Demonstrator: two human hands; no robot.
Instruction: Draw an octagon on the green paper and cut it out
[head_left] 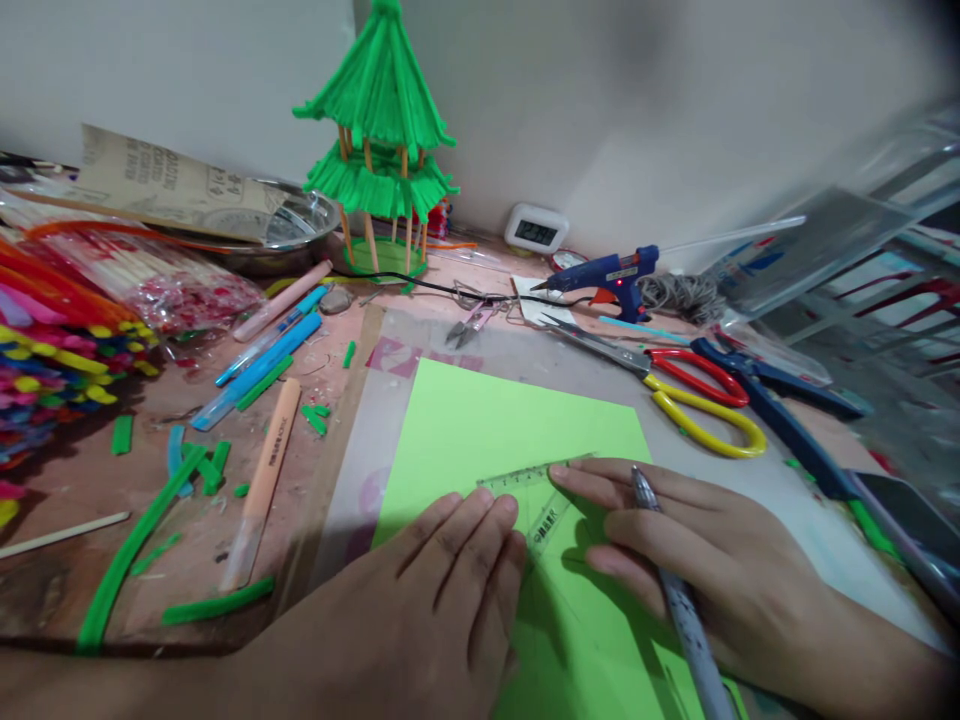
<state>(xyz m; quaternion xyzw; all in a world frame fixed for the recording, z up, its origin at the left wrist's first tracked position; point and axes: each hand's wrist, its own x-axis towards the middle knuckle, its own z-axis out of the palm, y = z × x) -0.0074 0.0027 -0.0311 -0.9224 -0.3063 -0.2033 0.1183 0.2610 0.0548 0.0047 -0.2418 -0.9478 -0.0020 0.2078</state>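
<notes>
A bright green sheet of paper [517, 413] lies before me with faint pencil-like lines on it. On the sheet rests a clear triangular ruler [546, 527], partly covered by my fingers. My left hand [450, 580] lies with its fingers stretched out over the paper, fingertips at the ruler's left end. My right hand [697, 560] holds a grey patterned pen [686, 620] between its fingers, with the pen pointing up and away from the sheet. Its index fingertip touches the ruler's top edge.
Behind the paper stand a green pagoda model [386, 110], a small clock [536, 229] and a blue glue gun [607, 273]. Scissors [660, 380] and pliers [772, 410] lie right. Markers [266, 470], green scraps [142, 530] and pipe cleaners [60, 370] are left.
</notes>
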